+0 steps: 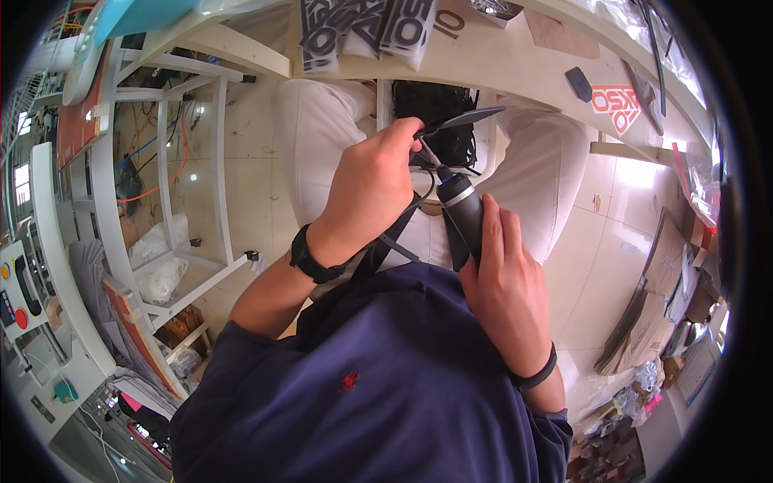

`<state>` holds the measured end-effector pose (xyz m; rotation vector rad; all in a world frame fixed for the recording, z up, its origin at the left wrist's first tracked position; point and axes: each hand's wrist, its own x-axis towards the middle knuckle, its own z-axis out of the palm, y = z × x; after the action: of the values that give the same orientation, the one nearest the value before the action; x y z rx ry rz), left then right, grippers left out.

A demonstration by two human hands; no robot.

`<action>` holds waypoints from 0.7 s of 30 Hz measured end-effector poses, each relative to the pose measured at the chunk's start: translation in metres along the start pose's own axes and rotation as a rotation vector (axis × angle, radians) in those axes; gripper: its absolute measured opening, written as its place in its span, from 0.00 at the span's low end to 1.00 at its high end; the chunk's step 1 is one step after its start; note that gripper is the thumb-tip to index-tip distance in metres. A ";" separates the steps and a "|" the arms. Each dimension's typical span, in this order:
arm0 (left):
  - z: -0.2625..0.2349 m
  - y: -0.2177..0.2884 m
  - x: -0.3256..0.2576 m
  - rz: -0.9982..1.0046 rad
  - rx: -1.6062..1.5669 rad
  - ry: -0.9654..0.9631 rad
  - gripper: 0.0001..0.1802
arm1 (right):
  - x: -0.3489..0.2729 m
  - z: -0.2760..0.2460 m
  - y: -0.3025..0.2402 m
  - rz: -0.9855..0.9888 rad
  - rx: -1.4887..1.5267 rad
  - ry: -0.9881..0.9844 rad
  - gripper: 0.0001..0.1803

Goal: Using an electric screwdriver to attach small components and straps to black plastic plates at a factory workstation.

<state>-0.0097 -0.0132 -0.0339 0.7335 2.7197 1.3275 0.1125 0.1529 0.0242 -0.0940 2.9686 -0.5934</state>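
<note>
Head camera view, looking straight down a seated person's chest and lap. Left hand point(372, 189), a black watch point(310, 259) on its wrist, is raised over the lap with fingers curled and pinched together on the base of a thin black blade-shaped part point(463, 121), which juts up and to the right. Right hand point(501, 278), wearing a thin black wristband point(538, 376), is wrapped tightly around the dark handle of a screwdriver-like tool point(465, 211) (a silver ring circles its upper end). The tool's narrow metal tip meets the black part just beside the left fingertips. Black straps hang below both hands. Beyond the knees lies a pale workbench point(499, 60) edge, and white shelving point(165, 153) stands to the left.
</note>
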 end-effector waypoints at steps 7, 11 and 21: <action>0.001 -0.001 0.000 -0.008 -0.001 0.002 0.11 | 0.001 0.001 0.001 0.008 0.014 -0.009 0.35; 0.000 -0.001 0.001 0.001 0.001 0.010 0.11 | 0.001 0.000 0.001 0.005 0.018 -0.006 0.35; 0.000 -0.002 0.002 0.034 0.015 0.020 0.11 | 0.002 0.002 0.002 -0.001 0.026 0.001 0.34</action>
<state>-0.0120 -0.0131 -0.0349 0.7754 2.7479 1.3295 0.1110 0.1538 0.0213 -0.0923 2.9611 -0.6320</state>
